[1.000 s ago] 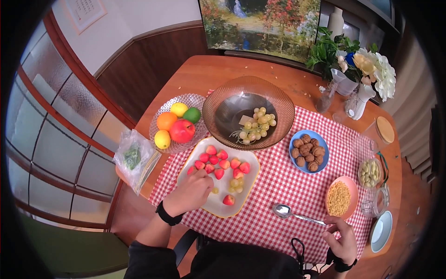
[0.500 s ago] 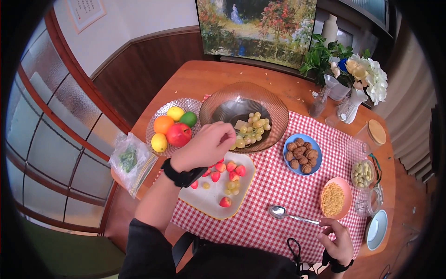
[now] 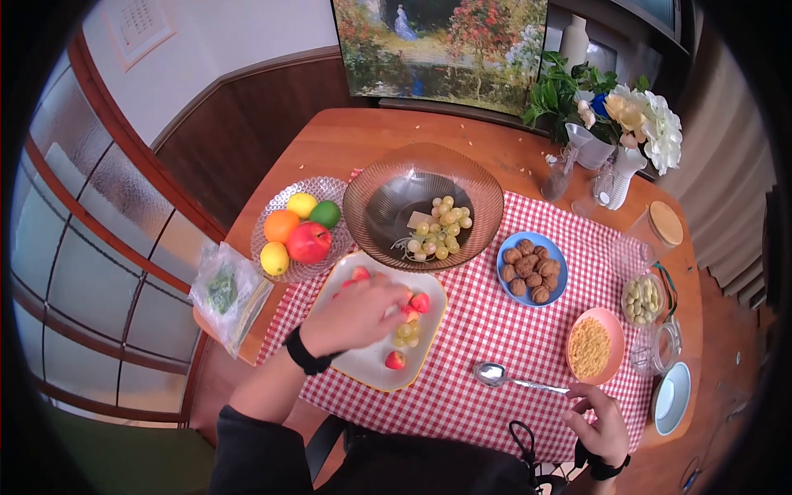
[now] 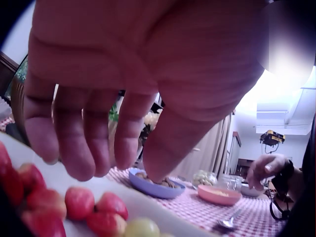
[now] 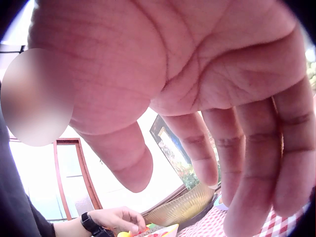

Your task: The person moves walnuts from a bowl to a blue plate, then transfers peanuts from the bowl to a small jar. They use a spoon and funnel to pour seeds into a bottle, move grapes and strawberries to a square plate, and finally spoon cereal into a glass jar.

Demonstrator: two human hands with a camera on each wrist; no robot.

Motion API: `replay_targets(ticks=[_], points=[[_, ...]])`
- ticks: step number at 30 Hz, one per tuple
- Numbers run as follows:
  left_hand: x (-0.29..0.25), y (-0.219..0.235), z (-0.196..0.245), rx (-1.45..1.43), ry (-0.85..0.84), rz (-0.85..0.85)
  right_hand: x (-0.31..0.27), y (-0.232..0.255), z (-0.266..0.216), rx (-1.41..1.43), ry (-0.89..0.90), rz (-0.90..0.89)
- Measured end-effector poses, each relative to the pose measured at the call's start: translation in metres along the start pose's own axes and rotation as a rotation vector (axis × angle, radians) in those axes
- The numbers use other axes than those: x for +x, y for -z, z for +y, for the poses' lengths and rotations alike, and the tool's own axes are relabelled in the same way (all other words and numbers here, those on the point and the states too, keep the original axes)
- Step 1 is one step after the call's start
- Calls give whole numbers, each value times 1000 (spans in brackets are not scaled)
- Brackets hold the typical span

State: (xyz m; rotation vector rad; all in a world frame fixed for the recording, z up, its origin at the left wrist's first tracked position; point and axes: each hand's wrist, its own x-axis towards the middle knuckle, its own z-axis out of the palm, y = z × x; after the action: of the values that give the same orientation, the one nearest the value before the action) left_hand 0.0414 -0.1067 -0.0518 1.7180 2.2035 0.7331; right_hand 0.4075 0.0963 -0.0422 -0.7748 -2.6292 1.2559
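My left hand (image 3: 353, 318) is over the white tray (image 3: 363, 371), palm down. Its fingers (image 4: 74, 153) hang loosely bent above small red fruits (image 4: 79, 202) with yellowish patches, with nothing between them and the thumb. In the tray, a few green grapes (image 3: 406, 334) lie by one red fruit (image 3: 395, 360); the hand hides part of the tray. Behind it, a bunch of grapes (image 3: 441, 231) rests in a big brown glass bowl (image 3: 371, 198). Near the handle end of a metal spoon (image 3: 491, 374) my right hand (image 3: 601, 423) is relaxed, its fingers (image 5: 252, 197) holding nothing.
A glass plate (image 3: 264, 219) of citrus and a red fruit stands left, beside a plastic bag (image 3: 227, 289). Walnuts sit in a blue plate (image 3: 505, 247); a pink bowl (image 3: 610, 330), glass jar (image 3: 642, 305) and pale blue bowl (image 3: 672, 400) stand right. Flowers (image 3: 631, 120) are behind.
My left hand went from the tray up to the grapes in the brown bowl, then came back down over the tray. The right hand stays by the spoon handle. The head view has shifted slightly.
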Motion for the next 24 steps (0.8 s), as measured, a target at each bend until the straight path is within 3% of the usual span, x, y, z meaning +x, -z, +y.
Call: replay_targets(ticks=[2,5,10,15,17,21,24], points=[[-14,-21,-6,85,43,-141,7,-2,-6,7,21,-14],[-21,-38,-2,52,7,-46,13,-4,-11,-6,39,-50],[-16,-41,-6,51,23,-70,16,-9,-18,5,67,-47],[-11,-13,-1,-34,84,-105,12,-9,-13,3,61,-44],[-11,0,0,-120,39,32,11,-9,-13,-2,49,-42],[0,33,10,-278,131,58,11,-10,-12,28,39,-42],[19,43,14,-346,100,162,11,-9,-13,29,42,-43]])
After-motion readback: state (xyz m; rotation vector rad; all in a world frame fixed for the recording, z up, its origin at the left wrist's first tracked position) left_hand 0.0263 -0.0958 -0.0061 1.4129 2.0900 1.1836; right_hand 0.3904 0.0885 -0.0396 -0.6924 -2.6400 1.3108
